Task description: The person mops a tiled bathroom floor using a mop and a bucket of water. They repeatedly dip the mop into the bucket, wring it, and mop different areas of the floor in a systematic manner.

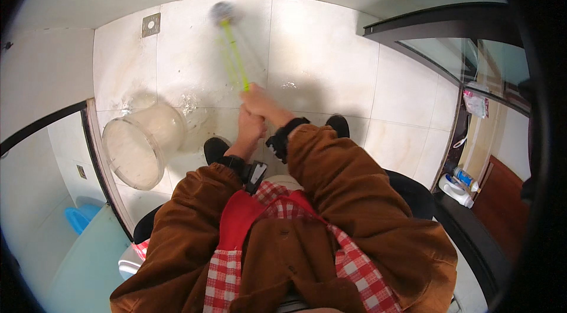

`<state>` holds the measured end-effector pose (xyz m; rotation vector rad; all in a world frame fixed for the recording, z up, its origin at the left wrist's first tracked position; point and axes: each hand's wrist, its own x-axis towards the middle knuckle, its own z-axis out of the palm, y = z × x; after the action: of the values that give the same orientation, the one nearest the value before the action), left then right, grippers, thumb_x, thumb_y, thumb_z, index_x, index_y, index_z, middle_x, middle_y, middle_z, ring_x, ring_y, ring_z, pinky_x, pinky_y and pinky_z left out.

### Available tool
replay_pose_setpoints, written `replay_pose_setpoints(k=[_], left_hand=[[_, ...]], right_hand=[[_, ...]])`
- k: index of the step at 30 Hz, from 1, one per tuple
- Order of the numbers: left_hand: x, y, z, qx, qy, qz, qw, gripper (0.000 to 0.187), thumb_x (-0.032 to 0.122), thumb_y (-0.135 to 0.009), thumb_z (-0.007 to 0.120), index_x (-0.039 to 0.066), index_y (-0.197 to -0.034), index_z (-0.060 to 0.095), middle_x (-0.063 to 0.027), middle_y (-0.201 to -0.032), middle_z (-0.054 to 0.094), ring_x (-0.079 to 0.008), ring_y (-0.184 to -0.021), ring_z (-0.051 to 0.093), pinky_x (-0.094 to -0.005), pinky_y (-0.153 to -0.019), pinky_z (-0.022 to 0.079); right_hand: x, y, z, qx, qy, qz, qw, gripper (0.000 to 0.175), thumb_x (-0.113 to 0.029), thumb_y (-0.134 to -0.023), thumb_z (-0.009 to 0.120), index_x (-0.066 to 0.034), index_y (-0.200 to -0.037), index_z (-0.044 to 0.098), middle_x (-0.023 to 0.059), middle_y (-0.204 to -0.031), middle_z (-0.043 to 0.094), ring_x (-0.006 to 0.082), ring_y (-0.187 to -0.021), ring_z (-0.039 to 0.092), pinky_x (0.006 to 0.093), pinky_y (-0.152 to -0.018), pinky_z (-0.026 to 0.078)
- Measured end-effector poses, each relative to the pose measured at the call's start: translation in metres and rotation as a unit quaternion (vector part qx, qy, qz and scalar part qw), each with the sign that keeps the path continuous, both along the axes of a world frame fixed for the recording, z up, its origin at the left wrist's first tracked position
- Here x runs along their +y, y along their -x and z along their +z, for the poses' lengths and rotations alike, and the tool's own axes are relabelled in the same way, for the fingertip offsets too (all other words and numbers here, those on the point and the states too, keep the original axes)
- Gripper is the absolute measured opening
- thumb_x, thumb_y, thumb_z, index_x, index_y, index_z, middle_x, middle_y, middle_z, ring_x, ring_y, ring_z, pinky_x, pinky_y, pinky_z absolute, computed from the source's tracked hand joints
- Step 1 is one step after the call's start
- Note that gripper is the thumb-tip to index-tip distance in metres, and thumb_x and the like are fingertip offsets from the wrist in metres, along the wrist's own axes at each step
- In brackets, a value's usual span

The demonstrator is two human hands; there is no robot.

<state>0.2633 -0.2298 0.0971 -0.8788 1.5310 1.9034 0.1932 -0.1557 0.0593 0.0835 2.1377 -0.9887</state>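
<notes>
Both of my hands grip the green handle (pixel 236 58) of a long-handled scrubbing brush. My right hand (pixel 260 99) is the farther one along the handle; my left hand (pixel 251 127) is just behind it, nearer my body. The brush head (pixel 223 11), greyish and blurred, rests on the pale floor tiles (pixel 323 56) near the far wall. Wet patches and some suds show on the tiles. A translucent plastic bucket (pixel 170 129) with pale contents or walls stands on the floor left of my left hand.
A square floor drain (pixel 151 25) lies at the far left. Dark-framed glass doors (pixel 436 58) stand right and left. On a dark ledge at right are a white bottle (pixel 455 190) and a blue one (pixel 466 178). A blue basin (pixel 82 217) sits at lower left.
</notes>
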Motion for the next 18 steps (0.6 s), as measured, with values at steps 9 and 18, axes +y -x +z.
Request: replay_pose_setpoints(k=[9,18], left_hand=[[0.035,0.006,-0.005,0.053,0.015,-0.270,0.961,0.039,0.040,-0.095,0.050,0.004,-0.110,0.053,-0.0060,-0.071,0.055,-0.0160,-0.048,0.047,-0.0319,-0.040,0.037],[-0.006,-0.091,-0.008,-0.071,-0.002,0.230,0.971,0.039,0.039,-0.095,0.053,0.005,-0.114,0.052,-0.0069,-0.081,0.059,-0.0158,-0.063,0.057,-0.0294,-0.050,0.044]], right_hand=[[0.074,-0.053,-0.003,-0.011,-0.109,-0.308,0.945,0.046,-0.033,-0.091,0.048,0.0073,-0.111,0.053,0.0318,-0.109,0.061,0.0468,-0.103,0.059,0.0518,-0.090,0.045],[-0.043,-0.069,0.006,-0.113,-0.010,0.090,0.989,0.046,-0.035,-0.093,0.045,0.0030,-0.118,0.053,0.0310,-0.114,0.061,0.0453,-0.107,0.059,0.0515,-0.093,0.045]])
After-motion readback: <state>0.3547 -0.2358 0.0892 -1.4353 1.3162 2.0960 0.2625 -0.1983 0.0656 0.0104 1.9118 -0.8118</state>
